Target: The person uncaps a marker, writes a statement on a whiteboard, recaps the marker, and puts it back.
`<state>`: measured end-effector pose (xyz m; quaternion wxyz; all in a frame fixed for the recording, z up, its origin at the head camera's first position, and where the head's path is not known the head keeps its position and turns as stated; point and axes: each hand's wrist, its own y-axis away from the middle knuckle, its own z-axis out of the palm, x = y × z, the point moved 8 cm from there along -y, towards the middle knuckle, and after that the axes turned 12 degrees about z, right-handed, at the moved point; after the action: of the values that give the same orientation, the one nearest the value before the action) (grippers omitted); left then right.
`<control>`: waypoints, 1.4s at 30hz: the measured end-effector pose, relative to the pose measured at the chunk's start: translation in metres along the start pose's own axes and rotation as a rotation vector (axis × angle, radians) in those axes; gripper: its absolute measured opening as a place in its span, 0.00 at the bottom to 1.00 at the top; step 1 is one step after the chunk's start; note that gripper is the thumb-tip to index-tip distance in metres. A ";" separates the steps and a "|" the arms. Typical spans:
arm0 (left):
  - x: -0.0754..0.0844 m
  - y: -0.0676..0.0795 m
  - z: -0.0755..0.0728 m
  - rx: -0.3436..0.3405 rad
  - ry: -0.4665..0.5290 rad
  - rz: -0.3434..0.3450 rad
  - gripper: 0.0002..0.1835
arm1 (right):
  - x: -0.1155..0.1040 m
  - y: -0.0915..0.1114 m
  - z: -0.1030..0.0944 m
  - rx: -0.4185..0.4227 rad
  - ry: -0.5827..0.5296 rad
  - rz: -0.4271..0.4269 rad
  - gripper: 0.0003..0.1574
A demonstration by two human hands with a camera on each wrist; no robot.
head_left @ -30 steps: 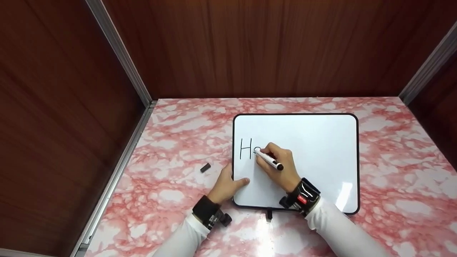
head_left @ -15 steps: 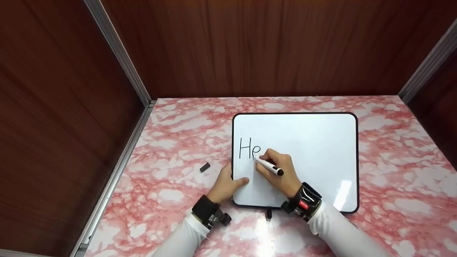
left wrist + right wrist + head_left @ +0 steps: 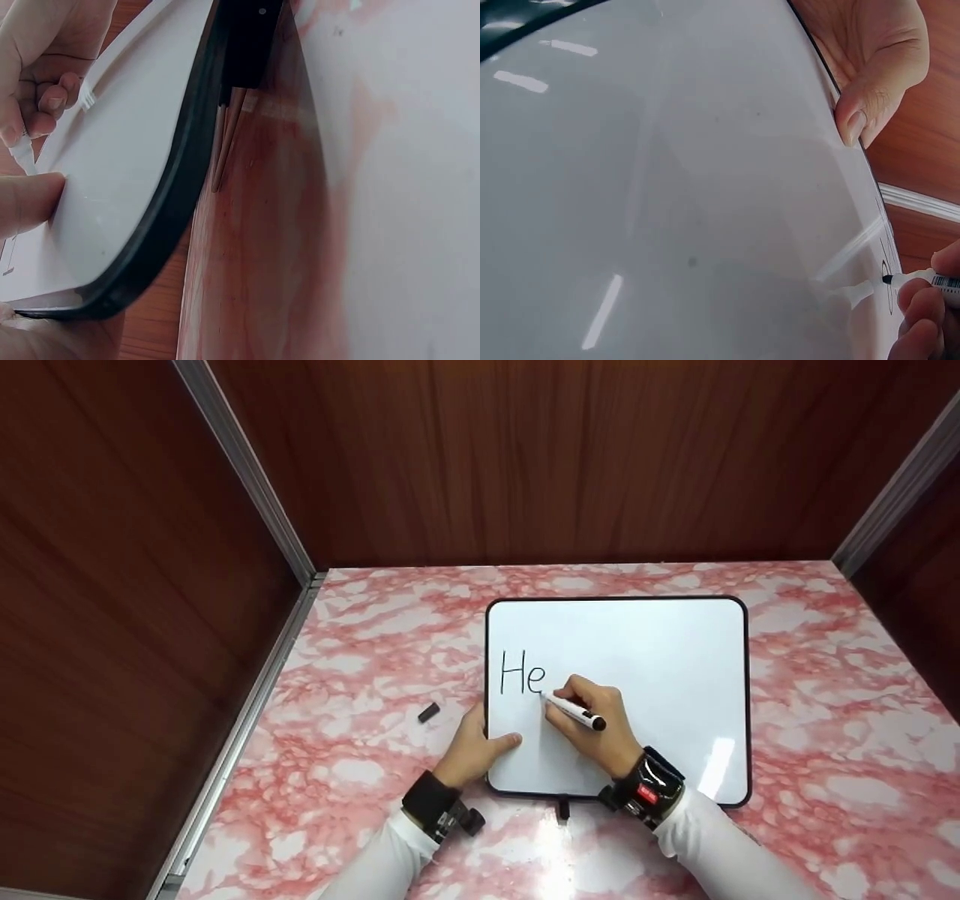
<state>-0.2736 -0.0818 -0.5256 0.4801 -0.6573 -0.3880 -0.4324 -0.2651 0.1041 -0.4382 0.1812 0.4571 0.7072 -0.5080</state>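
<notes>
A whiteboard [image 3: 637,660] with a black frame is held raised off the table at its near side, and the letters "He" [image 3: 523,673] stand in black at its left. My right hand [image 3: 596,720] pinches a white marker [image 3: 574,709] with a black end, its tip at the foot of the "e". The left hand [image 3: 476,746] grips the board's left edge, thumb on the white face and the other fingers behind it, mostly hidden. In the right wrist view the marker's dark tip [image 3: 887,280] meets the board.
A small black marker cap [image 3: 428,712] lies on the red-and-white marbled table [image 3: 360,675], left of the board. Beneath the board's near edge a dark piece [image 3: 564,808] sticks out. Brown wood-look panels [image 3: 525,465] with metal rails stand at the back and sides.
The right hand has moved the marker down and slightly right, and the partly drawn round letter has become an "e". The left hand keeps its grip on the board.
</notes>
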 end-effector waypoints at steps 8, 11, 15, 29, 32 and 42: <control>-0.002 0.000 0.000 -0.001 -0.002 -0.019 0.33 | 0.000 -0.001 -0.004 0.013 0.007 0.003 0.09; -0.001 0.000 0.000 0.001 -0.003 -0.016 0.33 | 0.000 -0.001 -0.003 0.010 0.015 0.003 0.09; -0.002 0.000 0.000 0.004 -0.003 -0.021 0.33 | 0.000 -0.001 -0.003 -0.001 0.017 0.010 0.09; -0.001 0.000 0.000 0.002 -0.004 -0.028 0.34 | -0.001 -0.002 -0.005 -0.023 0.007 0.022 0.08; -0.001 0.000 -0.001 0.002 -0.009 -0.017 0.33 | -0.001 -0.004 -0.008 -0.002 -0.006 0.015 0.08; -0.001 0.000 0.000 0.020 -0.006 -0.024 0.33 | 0.001 -0.023 -0.021 0.082 -0.001 0.009 0.10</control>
<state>-0.2743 -0.0823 -0.5269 0.4803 -0.6488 -0.4018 -0.4324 -0.2804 0.1218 -0.4172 0.1649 0.4673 0.6835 -0.5359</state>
